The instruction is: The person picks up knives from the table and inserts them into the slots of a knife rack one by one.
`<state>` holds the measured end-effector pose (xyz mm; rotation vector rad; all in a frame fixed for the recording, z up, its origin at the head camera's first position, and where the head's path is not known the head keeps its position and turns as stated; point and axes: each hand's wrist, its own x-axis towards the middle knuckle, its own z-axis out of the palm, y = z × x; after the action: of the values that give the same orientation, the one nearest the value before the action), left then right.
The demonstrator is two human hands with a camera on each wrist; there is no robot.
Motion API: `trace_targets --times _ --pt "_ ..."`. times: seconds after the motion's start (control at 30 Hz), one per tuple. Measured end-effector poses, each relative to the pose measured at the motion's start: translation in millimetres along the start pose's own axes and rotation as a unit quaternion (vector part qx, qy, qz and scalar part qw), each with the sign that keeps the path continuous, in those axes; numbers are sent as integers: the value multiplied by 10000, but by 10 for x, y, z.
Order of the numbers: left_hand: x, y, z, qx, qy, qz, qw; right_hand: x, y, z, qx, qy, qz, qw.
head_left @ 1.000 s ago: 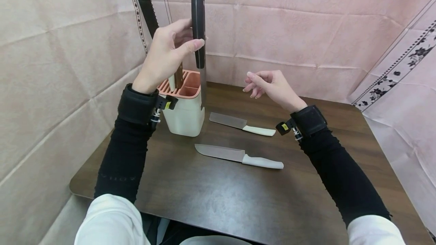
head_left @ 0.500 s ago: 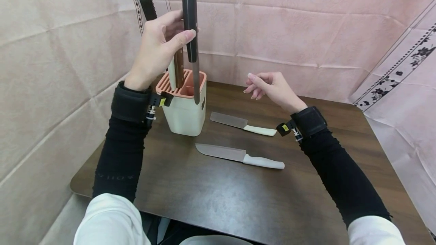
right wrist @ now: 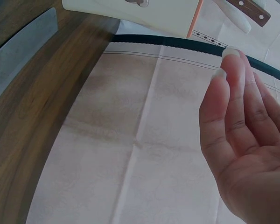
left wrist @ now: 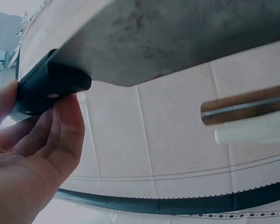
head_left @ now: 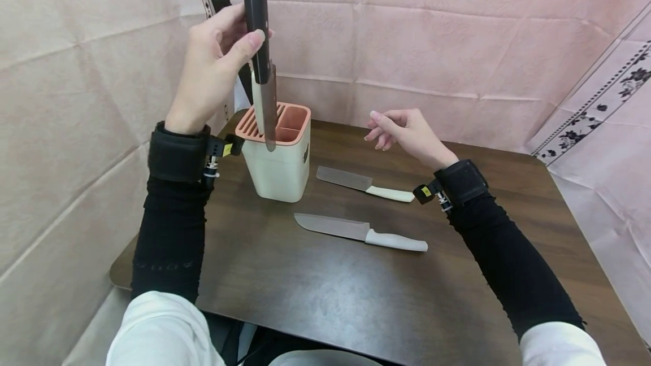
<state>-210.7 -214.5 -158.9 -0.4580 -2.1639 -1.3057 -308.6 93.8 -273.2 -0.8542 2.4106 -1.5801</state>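
Note:
My left hand (head_left: 211, 58) pinches the black handle of a broad-bladed kitchen knife (head_left: 256, 21), thumb in front and fingers behind. The knife hangs upright, point down, its blade edge-on and overlapping the front rim of the knife block (head_left: 277, 171) in the head view. The left wrist view shows its wide grey blade (left wrist: 177, 37). In the block's slots stand a knife with a white handle (left wrist: 252, 130) and one with a brown wooden handle (left wrist: 247, 103). My right hand (head_left: 407, 131) hovers loosely curled over the back of the table, holding nothing.
A small cleaver with a white handle (head_left: 389, 194) lies right of the block. Nearer the front lies a larger knife with a white handle (head_left: 396, 240). Both blades point left. Cloth-covered walls (head_left: 417, 44) stand behind and left of the wooden table (head_left: 315, 298).
My left hand has moved left and upward with the black-handled knife, carrying its blade from the block's right side across to its front slots. My right hand has stayed in place.

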Motion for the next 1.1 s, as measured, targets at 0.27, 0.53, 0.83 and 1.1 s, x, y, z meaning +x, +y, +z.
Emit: trace_targets --times 0.27,0.53,0.83,1.1 --pt "8 -25 -110 59 331 -112 9994 0 24 -3 20 -12 56 10000" --pt "57 -87 -142 -128 420 -394 9983 -21 50 -26 -6 1 72 10000" --pt "66 -257 -135 194 484 -426 9977 -54 76 -45 -161 49 102 9998" --pt "96 -413 -105 353 336 -547 9973 -78 91 -70 -218 73 134 9996"
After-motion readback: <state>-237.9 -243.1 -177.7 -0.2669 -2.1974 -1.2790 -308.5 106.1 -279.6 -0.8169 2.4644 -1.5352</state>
